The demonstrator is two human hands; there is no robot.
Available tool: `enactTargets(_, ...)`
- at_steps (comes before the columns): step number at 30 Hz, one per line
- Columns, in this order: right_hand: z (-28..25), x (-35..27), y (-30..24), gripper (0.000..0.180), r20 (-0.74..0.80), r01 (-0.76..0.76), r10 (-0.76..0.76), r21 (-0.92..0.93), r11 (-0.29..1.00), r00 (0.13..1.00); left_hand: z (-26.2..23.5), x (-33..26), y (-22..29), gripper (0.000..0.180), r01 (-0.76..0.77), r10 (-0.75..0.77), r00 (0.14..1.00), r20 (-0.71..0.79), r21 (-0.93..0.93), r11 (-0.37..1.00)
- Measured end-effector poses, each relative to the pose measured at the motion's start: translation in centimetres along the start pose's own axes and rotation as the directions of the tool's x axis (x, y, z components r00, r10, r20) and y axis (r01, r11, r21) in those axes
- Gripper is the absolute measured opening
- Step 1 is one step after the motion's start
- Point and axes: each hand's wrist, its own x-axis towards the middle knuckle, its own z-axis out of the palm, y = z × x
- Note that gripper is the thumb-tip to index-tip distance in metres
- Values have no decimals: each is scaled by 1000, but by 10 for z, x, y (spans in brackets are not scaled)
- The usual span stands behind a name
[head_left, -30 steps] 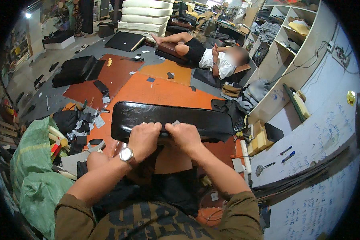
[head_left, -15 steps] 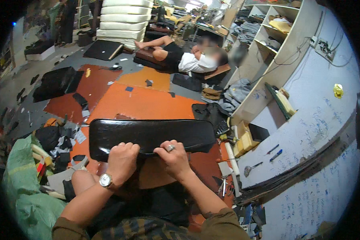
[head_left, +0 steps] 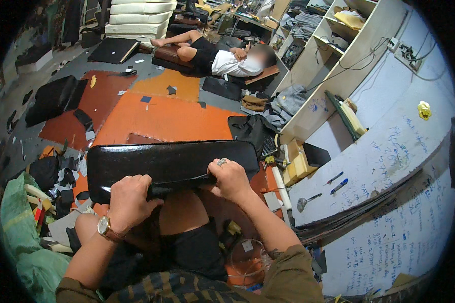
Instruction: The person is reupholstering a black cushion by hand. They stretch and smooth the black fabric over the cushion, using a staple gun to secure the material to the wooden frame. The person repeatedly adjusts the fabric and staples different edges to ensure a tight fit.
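A long, glossy black, rounded-corner pad (head_left: 172, 157) lies crosswise at the person's knees, before a flat orange sheet (head_left: 174, 121) on the floor. The hands are apart: the bare right hand (head_left: 231, 180) pinches the pad's near edge, while the bare left hand (head_left: 129, 203) rests against that edge, thumb spread — whether it grips, I cannot tell. A bulging green woven sack (head_left: 33, 270) stands at left.

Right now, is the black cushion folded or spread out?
Spread out: the cushion shows its long top end to end, left hand and right hand at its near edge.
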Motion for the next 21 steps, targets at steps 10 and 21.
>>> enactTargets(10, 23, -26, -14, 22, -260, -27, -3, -110, 994, 965, 21, -12, 3, 24, -52, 71, 974, -217, 92, 994)
enactTargets(21, 38, -19, -123, 25, 472, 61, 720, 814, -577, 509, 27, -18, -5, 15, -120, 165, 968, -190, 227, 966)
